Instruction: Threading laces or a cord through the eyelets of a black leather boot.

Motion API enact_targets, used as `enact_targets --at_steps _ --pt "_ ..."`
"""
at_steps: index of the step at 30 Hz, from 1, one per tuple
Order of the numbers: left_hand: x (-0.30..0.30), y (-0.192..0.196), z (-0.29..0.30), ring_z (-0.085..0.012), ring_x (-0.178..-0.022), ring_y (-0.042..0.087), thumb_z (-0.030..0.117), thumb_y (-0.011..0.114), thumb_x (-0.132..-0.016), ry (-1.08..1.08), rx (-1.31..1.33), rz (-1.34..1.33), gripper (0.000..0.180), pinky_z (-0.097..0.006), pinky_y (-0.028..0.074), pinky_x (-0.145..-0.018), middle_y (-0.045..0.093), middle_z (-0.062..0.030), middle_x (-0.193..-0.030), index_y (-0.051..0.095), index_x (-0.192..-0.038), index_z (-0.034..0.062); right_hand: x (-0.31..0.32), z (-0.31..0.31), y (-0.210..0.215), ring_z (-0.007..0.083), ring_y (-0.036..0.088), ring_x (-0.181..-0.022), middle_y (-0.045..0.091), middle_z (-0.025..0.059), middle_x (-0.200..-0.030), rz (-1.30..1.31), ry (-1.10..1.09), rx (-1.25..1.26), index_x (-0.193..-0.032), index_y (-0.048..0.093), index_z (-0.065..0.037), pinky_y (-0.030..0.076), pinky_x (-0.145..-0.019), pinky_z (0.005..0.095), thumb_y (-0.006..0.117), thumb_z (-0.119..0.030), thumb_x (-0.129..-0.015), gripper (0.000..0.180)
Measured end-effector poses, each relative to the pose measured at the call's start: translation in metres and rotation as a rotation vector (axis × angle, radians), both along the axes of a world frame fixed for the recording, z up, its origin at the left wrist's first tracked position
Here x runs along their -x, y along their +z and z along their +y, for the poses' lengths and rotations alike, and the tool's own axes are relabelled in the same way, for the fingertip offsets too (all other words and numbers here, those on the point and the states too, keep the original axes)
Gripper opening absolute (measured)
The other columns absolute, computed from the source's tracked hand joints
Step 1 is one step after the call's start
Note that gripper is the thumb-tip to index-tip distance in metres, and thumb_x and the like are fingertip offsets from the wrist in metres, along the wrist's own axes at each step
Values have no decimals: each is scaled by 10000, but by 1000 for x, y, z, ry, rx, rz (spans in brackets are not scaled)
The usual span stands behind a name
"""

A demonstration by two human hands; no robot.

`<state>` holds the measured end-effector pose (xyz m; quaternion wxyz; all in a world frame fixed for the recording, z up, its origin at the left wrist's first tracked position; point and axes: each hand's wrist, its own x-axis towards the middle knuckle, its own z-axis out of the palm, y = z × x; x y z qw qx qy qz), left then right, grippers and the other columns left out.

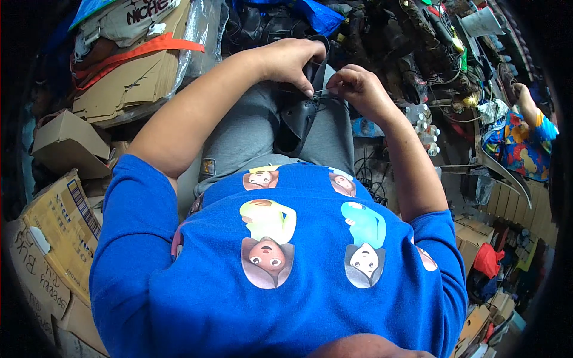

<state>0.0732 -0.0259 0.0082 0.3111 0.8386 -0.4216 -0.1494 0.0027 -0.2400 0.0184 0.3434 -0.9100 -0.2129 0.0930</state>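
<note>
A black shoe (pixel 300 116) lies between my thighs on grey trousers, its opening toward my body and its sole side rising away from me. My left hand (pixel 292 62) grips the far part of it, fingers behind the edge and thumb pressing near its middle. Just right of that thumb, my right hand (pixel 357 86) is closed in a pinch. A thin, light thread (pixel 323 91) runs between the shoe and those fingertips. Whether a needle is there is too small to tell. Small holes or studs dot the shoe's upper.
Stacked cardboard (pixel 128 83) with an orange strap stands at the left, near an open carton (pixel 71 143). Dark shoes and tools crowd the far right, beside several small bottles (pixel 424 128). Another person's hand (pixel 525 101) shows at the right edge. A curved blade-like piece (pixel 507 173) sticks out nearby.
</note>
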Motion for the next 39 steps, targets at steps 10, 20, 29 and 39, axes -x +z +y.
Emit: enact_targets --at_steps 10,20,29,39 --pt "-4 2 -3 -175 -765 606 149 746 -694 -121 -24 529 236 -299 470 -748 638 -56 -820 658 -835 -18 1 2 -13 172 609 -816 585 54 -835 151 -18 -132 -864 686 -97 494 -729 290 675 11 -717 183" --pt "-8 -8 4 -199 -912 590 145 683 -766 -230 -86 514 352 -302 442 -855 620 -84 -947 657 -1098 29 35 8 -18 243 615 -747 598 70 -815 -118 -64 -89 -924 707 -136 497 -667 333 681 -13 -721 239" --pt "-4 -6 1 -264 -869 593 61 684 -709 -328 -99 195 310 -332 460 -833 594 -113 -883 684 -1020 54 46 43 27 245 573 -870 576 103 -866 -368 160 616 -839 660 -94 393 -752 360 539 -98 -760 145" --pt "21 -21 6 -305 -1049 559 88 759 -639 148 226 -248 477 -355 476 -877 524 -119 -1168 587 -1084 64 26 31 -2 249 605 -750 614 122 -786 29 -96 47 -853 661 -9 461 -731 329 597 -142 -830 149"
